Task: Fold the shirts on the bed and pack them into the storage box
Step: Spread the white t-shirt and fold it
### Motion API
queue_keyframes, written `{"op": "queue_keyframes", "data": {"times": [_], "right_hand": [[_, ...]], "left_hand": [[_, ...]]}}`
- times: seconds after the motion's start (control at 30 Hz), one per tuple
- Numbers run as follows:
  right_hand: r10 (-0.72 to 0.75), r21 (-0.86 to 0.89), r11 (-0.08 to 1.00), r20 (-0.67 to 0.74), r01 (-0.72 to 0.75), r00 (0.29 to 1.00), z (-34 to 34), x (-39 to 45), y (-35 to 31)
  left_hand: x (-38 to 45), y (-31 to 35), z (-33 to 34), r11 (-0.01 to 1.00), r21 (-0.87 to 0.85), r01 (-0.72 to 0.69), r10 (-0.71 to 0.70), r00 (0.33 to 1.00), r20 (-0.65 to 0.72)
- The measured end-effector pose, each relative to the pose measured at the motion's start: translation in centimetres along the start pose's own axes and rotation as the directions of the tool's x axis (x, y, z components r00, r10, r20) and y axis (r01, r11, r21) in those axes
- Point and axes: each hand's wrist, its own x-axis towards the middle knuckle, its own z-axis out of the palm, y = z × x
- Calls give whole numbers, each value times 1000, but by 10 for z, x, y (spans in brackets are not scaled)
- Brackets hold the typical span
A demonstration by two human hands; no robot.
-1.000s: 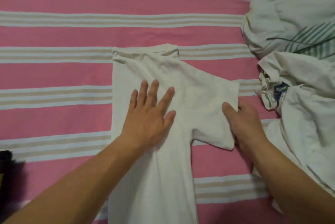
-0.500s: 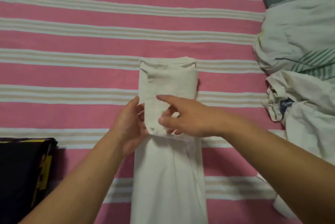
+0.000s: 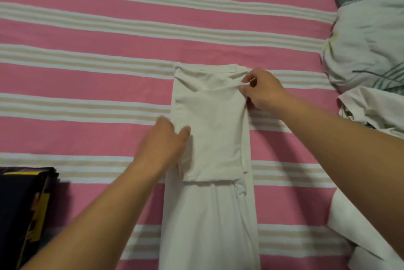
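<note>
Pink-and-white striped bed fills my view, and right in the middle lies the shirt, white, already narrowed into a long strip running from near the collar end down toward me and off the bottom edge. Sleeve panel is folded over the top half, its lower edge lying square across the strip.

Right hand is up at the top right corner, thumb and forefinger pinching a little ridge of cloth and tugging it taut. Left hand sits at the left edge of the folded panel; fingers look tucked at or under that edge with the thumb on top, but it's blurred and I can't tell if it's really gripping.

My read: we're mid-fold on this one, tidying the sleeve fold before the lengthwise fold. Next move, I'd say, calls for letting go of the corner, flattening the wrinkle near the collar, then bringing the hem end up to the collar, keeping the side edges lined up so the strip doesn't skew.

Outward now: more white cloth heaped at the right edge, likely the next shirts, beside a leaf-print pillow. Dark bundle with yellow marks at lower left. No box in view that I can be sure of.
</note>
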Motion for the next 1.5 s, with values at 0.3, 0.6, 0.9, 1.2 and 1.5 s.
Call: {"op": "queue_keyframes", "data": {"times": [0.3,0.6,0.9,1.2,1.5], "right_hand": [[-478,-624,584,253,520,841,67,-128,51],[-259,-434,848,158,303,953,35,-113,70],[-188,-561,815,-22,144,982,36,21,44],[44,305,947,200,-105,979,-1,26,4],[177,454,857,184,-244,967,-3,24,-3]], "left_hand": [[59,-15,48,623,584,-520,582,807,99],[68,-13,38,880,176,-440,474,834,-282],[127,36,-16,908,-415,61,-46,998,46],[136,65,-47,768,-552,324,-185,938,293],[137,93,-104,702,412,-580,561,808,182]]}}
